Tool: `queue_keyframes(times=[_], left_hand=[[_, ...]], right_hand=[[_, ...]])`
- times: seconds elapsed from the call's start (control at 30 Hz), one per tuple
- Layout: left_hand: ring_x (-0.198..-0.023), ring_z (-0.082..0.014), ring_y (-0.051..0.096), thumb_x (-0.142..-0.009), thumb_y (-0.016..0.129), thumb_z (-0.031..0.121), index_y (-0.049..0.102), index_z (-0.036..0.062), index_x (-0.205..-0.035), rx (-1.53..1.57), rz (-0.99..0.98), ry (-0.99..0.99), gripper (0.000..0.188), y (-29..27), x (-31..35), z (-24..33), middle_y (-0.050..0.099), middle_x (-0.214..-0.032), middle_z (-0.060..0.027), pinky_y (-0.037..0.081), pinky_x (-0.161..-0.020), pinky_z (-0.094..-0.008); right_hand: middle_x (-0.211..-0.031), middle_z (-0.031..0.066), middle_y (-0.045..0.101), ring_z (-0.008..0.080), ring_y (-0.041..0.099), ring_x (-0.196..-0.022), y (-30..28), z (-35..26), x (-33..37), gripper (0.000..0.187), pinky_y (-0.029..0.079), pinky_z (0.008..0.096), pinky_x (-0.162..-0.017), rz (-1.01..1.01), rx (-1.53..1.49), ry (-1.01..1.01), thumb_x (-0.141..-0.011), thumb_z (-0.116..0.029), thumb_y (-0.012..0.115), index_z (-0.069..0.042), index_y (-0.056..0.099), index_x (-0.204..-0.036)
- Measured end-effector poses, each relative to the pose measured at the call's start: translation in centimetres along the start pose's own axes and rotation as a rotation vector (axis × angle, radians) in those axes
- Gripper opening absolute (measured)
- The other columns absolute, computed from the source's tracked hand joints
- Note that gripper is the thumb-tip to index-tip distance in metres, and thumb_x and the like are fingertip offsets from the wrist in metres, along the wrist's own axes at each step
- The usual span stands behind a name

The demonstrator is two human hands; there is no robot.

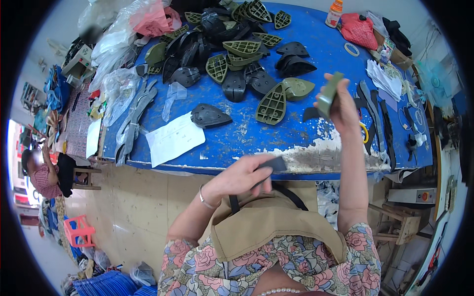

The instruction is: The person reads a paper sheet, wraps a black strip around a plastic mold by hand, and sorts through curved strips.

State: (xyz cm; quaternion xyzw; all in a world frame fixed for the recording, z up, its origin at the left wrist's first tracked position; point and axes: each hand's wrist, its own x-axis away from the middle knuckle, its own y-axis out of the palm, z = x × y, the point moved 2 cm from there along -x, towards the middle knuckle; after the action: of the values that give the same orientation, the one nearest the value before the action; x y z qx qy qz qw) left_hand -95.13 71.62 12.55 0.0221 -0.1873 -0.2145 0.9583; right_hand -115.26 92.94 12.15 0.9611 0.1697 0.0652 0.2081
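My left hand is closed round a short dark grey strip, whose flat end sticks out past the fingers in front of my body. Raised over the right part of the table, my right hand grips an olive-green moulded pad, seen nearly edge-on. An olive pad with a ribbed hollow underside lies on the blue table, left of my right hand. A black moulded pad rests partly on a white paper sheet.
More black and olive pads are heaped at the table's far middle. Grey strips lie at left, dark strips at right. A tape roll and an orange-capped bottle stand far right. At far left, a person sits.
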Motion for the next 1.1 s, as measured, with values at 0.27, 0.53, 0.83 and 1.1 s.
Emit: queue_keyframes(times=[0.27, 0.53, 0.83, 1.1], left_hand=[[-0.053, -0.0081, 0.055, -0.092, 0.047, 0.012, 0.047, 0.0029, -0.127, 0.071, -0.045, 0.070, 0.037, 1.6, -5.2, 3.9, 0.064, -0.072, -0.0053, 0.043, -0.047, -0.0214], [-0.048, -0.0087, 0.054, -0.091, 0.047, 0.012, 0.053, 0.0010, -0.108, 0.113, 0.126, -0.202, 0.021, -1.7, -5.3, -5.7, 0.066, -0.078, -0.0069, 0.043, -0.041, -0.0214], [-0.052, -0.0065, 0.057, -0.092, 0.048, 0.012, 0.058, 0.0014, -0.099, 0.087, 0.158, -0.113, 0.017, -1.8, -4.3, -7.0, 0.064, -0.077, -0.0031, 0.044, -0.046, -0.0193], [-0.054, -0.0065, 0.057, -0.089, 0.047, 0.010, 0.063, 0.0016, -0.098, -0.027, 0.183, -0.104, 0.021, -1.4, -3.7, -6.7, 0.061, -0.071, -0.0012, 0.044, -0.046, -0.0208]], right_hand=[[-0.113, 0.0133, 0.056, 0.0189, 0.061, -0.088, -4.7, -5.8, 11.0, 0.051, 0.054, 0.0278, -0.073, 0.039, 0.119, -0.241, -0.093, -0.024, 0.056, -0.001, 0.038, -0.135], [-0.105, 0.0072, 0.060, 0.0133, 0.061, -0.085, -2.7, 1.4, 15.2, 0.064, 0.051, 0.0242, -0.073, 0.053, 0.105, 0.243, -0.082, -0.020, 0.067, 0.001, 0.038, -0.135], [-0.121, 0.0089, 0.055, 0.0145, 0.053, -0.110, 4.2, 7.2, 12.6, 0.066, 0.043, 0.0291, -0.094, -0.466, 0.116, 0.516, -0.084, -0.012, 0.065, -0.011, 0.032, -0.141], [-0.120, 0.0102, 0.056, 0.0162, 0.054, -0.109, 5.4, 8.8, 11.5, 0.072, 0.043, 0.0304, -0.094, -0.514, 0.201, 0.568, -0.081, -0.007, 0.065, -0.010, 0.029, -0.144]])
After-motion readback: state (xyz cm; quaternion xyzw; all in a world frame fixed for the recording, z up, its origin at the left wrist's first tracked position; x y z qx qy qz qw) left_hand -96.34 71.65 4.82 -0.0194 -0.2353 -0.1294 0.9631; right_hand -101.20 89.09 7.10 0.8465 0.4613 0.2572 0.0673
